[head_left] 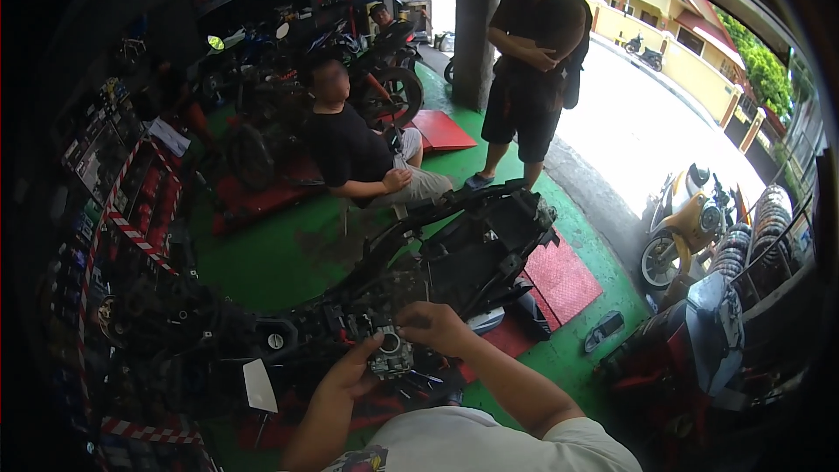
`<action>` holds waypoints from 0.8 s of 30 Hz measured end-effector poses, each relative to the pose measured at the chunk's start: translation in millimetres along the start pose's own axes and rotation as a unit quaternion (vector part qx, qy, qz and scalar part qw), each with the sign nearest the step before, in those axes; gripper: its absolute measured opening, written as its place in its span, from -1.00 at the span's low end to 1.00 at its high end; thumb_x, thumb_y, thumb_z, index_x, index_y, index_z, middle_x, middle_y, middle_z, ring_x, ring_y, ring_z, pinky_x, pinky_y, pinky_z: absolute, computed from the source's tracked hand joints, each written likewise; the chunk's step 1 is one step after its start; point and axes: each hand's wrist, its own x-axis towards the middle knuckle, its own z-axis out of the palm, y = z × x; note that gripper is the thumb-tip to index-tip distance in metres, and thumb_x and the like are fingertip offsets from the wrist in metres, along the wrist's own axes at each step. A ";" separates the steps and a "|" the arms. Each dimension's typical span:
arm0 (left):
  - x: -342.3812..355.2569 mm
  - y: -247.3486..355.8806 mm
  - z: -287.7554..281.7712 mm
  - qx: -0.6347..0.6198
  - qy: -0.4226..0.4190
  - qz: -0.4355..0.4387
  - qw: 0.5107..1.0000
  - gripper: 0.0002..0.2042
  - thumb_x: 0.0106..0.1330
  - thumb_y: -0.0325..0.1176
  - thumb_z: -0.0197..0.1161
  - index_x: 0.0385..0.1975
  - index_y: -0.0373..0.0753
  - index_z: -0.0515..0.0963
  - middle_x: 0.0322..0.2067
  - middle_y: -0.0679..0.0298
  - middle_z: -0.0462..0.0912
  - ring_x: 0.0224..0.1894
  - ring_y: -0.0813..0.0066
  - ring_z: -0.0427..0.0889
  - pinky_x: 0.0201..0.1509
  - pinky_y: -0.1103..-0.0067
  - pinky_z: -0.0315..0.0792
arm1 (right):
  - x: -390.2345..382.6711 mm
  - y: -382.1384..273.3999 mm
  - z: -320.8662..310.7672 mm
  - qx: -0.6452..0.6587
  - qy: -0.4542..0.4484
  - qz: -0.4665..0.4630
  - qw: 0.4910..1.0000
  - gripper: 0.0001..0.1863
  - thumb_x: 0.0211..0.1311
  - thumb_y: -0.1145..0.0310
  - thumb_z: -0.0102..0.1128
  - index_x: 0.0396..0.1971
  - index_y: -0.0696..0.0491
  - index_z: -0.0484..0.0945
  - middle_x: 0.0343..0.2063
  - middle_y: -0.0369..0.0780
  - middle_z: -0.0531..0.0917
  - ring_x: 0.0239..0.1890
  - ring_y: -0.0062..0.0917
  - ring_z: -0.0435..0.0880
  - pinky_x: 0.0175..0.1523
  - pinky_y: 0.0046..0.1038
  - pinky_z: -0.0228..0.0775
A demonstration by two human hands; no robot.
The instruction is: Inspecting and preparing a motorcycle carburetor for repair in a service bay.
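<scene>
My left hand [353, 369] is closed around the side of a metal carburetor [391, 360], whose round dark bore faces up toward me. Just above and to its right is my right hand [434, 329], fingers curled together in a pinch near the carburetor's upper edge. Whatever those fingertips hold, if anything, is too small to make out. Both hands are over the stripped frame of a motorcycle [463, 249], its dark body parts and wiring exposed. Several slim tools or parts [426, 378] lie just below the carburetor.
A seated person [354, 144] is beyond the frame, and another person [537, 52] stands with folded arms near the pillar [476, 31]. A mirror [260, 386] sticks up at left. Red ramp plates [564, 280], a slipper [605, 330] and a yellow motorcycle [699, 214] are at right.
</scene>
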 end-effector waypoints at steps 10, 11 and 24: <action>11.3 -13.5 11.4 -0.022 0.046 0.012 0.999 -0.49 0.42 -0.05 0.29 0.19 -0.26 0.44 -0.01 0.11 0.66 0.05 0.21 0.69 0.19 0.19 0.59 | 15.0 26.5 -19.4 0.045 -0.056 0.028 0.997 -0.79 0.18 0.48 0.43 -0.19 0.20 0.70 -0.19 -0.16 0.72 -0.11 -0.47 0.72 0.05 -0.44 0.54; 12.6 -15.9 11.1 -0.035 0.049 0.016 0.998 -0.51 0.41 -0.09 0.32 0.18 -0.25 0.43 -0.03 0.14 0.65 0.02 0.26 0.69 0.14 0.21 0.62 | 16.9 32.3 -21.0 0.048 -0.063 0.031 0.996 -0.79 0.18 0.48 0.43 -0.19 0.20 0.70 -0.19 -0.16 0.72 -0.11 -0.47 0.72 0.05 -0.44 0.54; 21.9 -27.4 23.3 -0.063 0.084 0.013 0.994 -0.47 0.39 -0.08 0.32 0.22 -0.29 0.43 0.04 0.04 0.65 0.08 0.12 0.68 0.19 0.14 0.59 | 21.6 60.2 -36.5 0.067 -0.088 -0.036 0.993 -0.77 0.21 0.48 0.44 -0.14 0.16 0.69 -0.24 -0.20 0.72 -0.15 -0.56 0.71 -0.01 -0.48 0.56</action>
